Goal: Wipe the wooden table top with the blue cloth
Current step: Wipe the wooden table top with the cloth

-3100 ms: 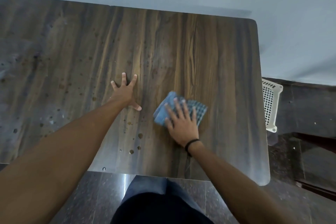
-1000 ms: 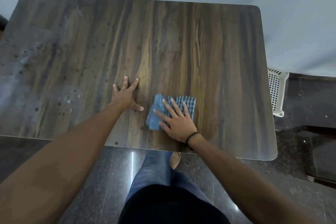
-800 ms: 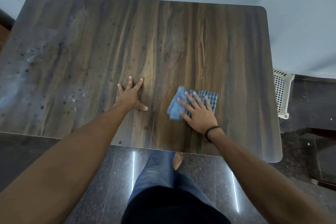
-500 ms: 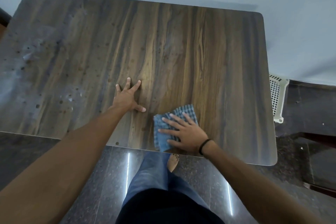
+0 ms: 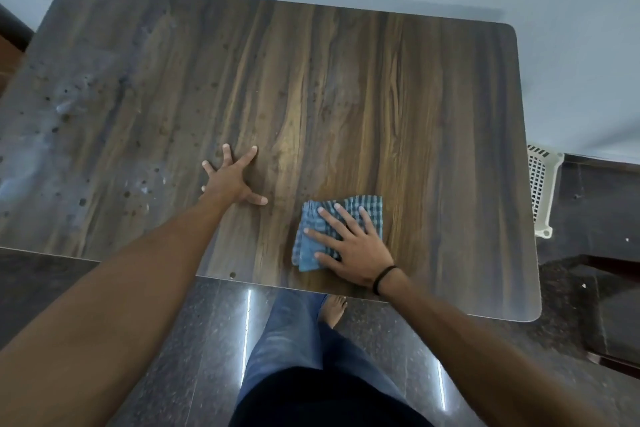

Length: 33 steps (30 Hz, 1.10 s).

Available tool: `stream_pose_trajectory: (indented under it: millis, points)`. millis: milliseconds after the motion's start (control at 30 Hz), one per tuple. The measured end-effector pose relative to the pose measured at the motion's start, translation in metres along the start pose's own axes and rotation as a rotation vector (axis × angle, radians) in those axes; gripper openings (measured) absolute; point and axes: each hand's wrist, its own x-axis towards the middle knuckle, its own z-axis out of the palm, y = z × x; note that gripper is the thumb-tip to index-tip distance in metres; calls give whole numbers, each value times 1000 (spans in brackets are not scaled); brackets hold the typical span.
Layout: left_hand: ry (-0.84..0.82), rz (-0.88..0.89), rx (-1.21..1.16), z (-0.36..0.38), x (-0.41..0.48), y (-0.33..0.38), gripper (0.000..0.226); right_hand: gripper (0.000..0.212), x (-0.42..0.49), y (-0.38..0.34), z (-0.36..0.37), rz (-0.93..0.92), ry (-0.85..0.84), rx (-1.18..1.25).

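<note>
The right hand [image 5: 349, 250] presses the cloth [image 5: 372, 210] under flat, spread fingers [image 5: 330, 222]; the left hand [image 5: 230, 180] lies splayed, empty. Sweep evenly toward spots [image 5: 83, 201] left of its fingers.

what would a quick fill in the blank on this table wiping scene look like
1. The right hand presses a cloth coloured ____.
2. The left hand lies spread on the table top, holding ____.
3. The black wristband sits on the ____ wrist.
Missing: blue; nothing; right.
</note>
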Motion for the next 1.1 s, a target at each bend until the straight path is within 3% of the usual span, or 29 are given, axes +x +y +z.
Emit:
stream_pose_trajectory:
  millis: [67, 133, 233, 300, 367, 467, 500, 533, 633, 700, 733, 800, 867, 900, 933, 1000, 1067, 1100]
  points:
    - [3, 8, -14, 0, -2, 1, 138, 55, 2, -39, 7, 39, 11, 40]
    - [0, -1, -34, 1, -5, 0, 135, 54, -8, -58, 19, -115, 2, 3]
    - [10, 6, -33, 1, -9, 0, 133, 56, -22, -16, 16, -377, -60, -91]
    - [12, 10, -43, 2, -9, 1, 132, 56, -19, 22, 4, -412, -77, -131]
    - [0, 6, -54, 1, -9, 2, 132, 55, -1, 45, -8, -193, -26, -68]
    - [-3, 8, -36, 0, -8, 1, 133, 56, 39, 18, -21, 323, 62, 127]
    - [-3, 8, -33, 1, -7, 0, 133, 57, 46, -1, -19, 343, 68, 152]
    - [0, 10, -35, 1, -7, -1, 133, 57, 47, -18, -12, 248, 53, 131]
    - [-8, 7, -43, 1, -8, 0, 133, 56, 12, -10, 0, -286, -45, -43]
    - [-3, 8, -45, 1, -9, 1, 133, 56, 5, 31, -7, -381, -61, -91]
    - [-8, -2, -48, 0, -10, 2, 132, 56, 11, 48, -12, -307, -53, -82]
    - [-26, -13, -50, -2, -11, 6, 131, 56, 35, 61, -21, 32, 6, 6]
    - [-20, -9, -50, -3, -13, 7, 131, 57, 69, 38, -27, 400, 106, 138]
    - [-16, -6, -49, -2, -13, 6, 131, 58, 83, 18, -28, 481, 130, 181]
    - [-8, 1, -42, -2, -12, 4, 132, 57, 91, -1, -26, 454, 118, 194]
    - [12, 22, -20, 0, -10, 0, 134, 57, 81, -23, -14, 126, 22, 93]
    - [13, 29, -21, 0, -9, 0, 135, 56, 59, 2, -10, -194, -13, -17]
    - [14, 27, -27, 1, -10, 0, 135, 56, 54, 24, -14, -251, -9, -47]
